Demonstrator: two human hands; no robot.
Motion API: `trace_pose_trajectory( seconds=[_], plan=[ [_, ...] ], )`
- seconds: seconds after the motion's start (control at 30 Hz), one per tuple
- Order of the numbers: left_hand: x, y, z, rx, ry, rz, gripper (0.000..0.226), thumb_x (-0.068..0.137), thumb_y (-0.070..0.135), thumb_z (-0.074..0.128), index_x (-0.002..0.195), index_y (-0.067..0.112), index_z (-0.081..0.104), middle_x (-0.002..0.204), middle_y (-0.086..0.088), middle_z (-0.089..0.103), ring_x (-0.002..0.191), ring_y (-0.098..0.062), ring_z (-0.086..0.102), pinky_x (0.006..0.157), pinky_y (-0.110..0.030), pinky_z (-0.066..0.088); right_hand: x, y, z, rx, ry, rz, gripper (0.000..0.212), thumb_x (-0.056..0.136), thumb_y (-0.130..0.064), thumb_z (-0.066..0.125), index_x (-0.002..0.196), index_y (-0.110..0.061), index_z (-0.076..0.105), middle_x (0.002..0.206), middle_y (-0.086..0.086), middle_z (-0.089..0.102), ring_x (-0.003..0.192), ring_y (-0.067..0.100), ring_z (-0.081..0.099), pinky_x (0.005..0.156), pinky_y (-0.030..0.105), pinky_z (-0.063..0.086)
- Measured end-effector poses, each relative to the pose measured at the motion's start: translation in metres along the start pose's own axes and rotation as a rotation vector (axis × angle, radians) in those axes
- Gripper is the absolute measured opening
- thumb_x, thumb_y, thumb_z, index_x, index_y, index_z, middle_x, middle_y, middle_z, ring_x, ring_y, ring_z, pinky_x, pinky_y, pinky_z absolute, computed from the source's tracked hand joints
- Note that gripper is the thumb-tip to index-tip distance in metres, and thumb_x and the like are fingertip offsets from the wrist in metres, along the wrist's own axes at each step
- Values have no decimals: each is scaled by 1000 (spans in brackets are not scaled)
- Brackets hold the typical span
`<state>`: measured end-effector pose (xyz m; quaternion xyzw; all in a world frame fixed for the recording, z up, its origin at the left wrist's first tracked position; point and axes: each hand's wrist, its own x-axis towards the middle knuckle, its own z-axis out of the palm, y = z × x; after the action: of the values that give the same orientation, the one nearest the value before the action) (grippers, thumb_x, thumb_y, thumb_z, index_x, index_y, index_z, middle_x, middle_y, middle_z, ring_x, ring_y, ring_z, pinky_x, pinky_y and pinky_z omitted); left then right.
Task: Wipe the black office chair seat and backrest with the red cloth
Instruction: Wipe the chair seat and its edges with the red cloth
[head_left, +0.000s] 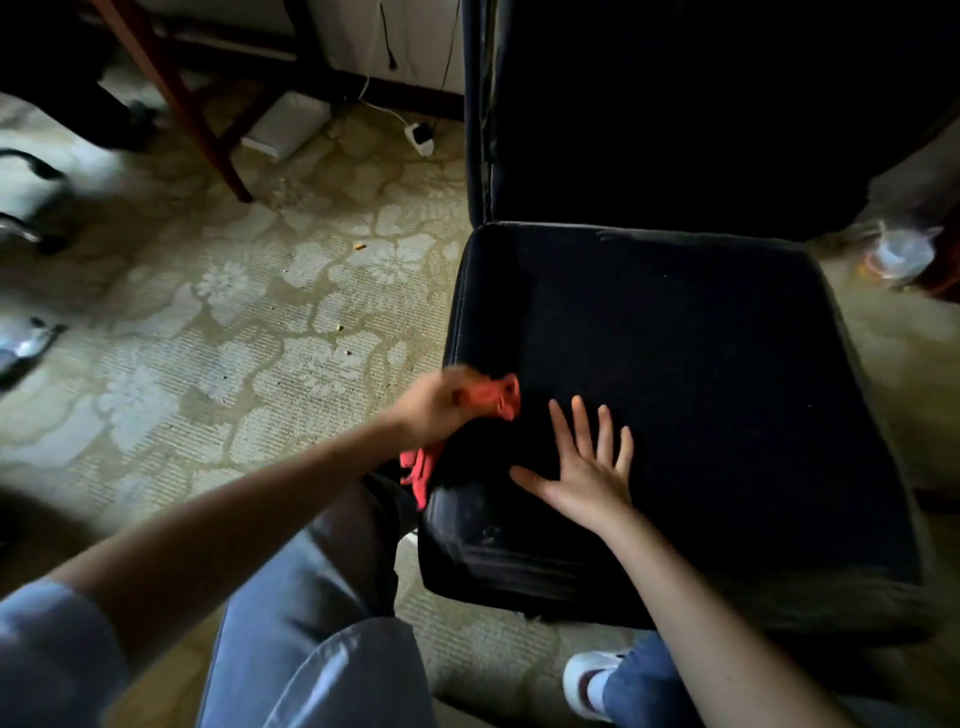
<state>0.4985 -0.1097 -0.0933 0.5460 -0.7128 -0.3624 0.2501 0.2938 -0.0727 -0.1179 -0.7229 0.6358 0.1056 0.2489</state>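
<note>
Two hands worked at the near left corner of the seat (701, 389): the left hand (436, 402) clutched the red cloth (498, 397) against the seat's left edge, while the right hand (587, 467) lay flat, fingers spread. The backrest (701, 114) rose beyond.

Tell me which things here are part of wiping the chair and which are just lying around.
For the job: red cloth, gripped by the left hand; seat, right hand flat on it; backrest.
Lying about: white plug and white box on the carpet; clear plastic container.
</note>
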Motion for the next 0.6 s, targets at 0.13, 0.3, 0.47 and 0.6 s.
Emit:
trace_pose_trajectory(
  seconds=[0.13, 0.3, 0.47, 0.6],
  plan=[
    [75, 15, -27, 99, 238, -238, 23, 88, 31, 65, 71, 16, 63, 65, 1, 57, 55, -4, 51, 52, -16, 35, 1, -1, -6, 48, -86, -24, 95, 82, -75, 35, 146, -33, -19, 153, -1, -29, 138, 25, -32, 108, 47, -23],
    [134, -9, -14, 368, 200, -295, 35, 95, 39, 50, 122, 20, 61, 124, -9, 59, 113, -31, 52, 90, -37, 40, 2, 2, -6, 52, -84, -35, 94, 82, -76, 34, 146, -33, -21, 153, -2, -31, 138, 26, -33, 108, 48, -23],
    [120, -19, 19, 596, 206, -161, 40, 97, 42, 44, 134, 29, 51, 147, 10, 39, 129, -24, 34, 104, -33, 17, 10, 1, -6, 60, -92, -41, 94, 82, -76, 32, 146, -32, -21, 152, -1, -33, 136, 26, -36, 106, 49, -25],
    [100, -19, 26, 625, 151, 7, 45, 92, 46, 42, 124, 21, 62, 138, 8, 52, 119, -28, 48, 100, -36, 25, 10, 3, -4, 59, -76, -27, 94, 82, -75, 33, 146, -31, -20, 152, -1, -32, 137, 26, -35, 106, 47, -25]
  ],
)
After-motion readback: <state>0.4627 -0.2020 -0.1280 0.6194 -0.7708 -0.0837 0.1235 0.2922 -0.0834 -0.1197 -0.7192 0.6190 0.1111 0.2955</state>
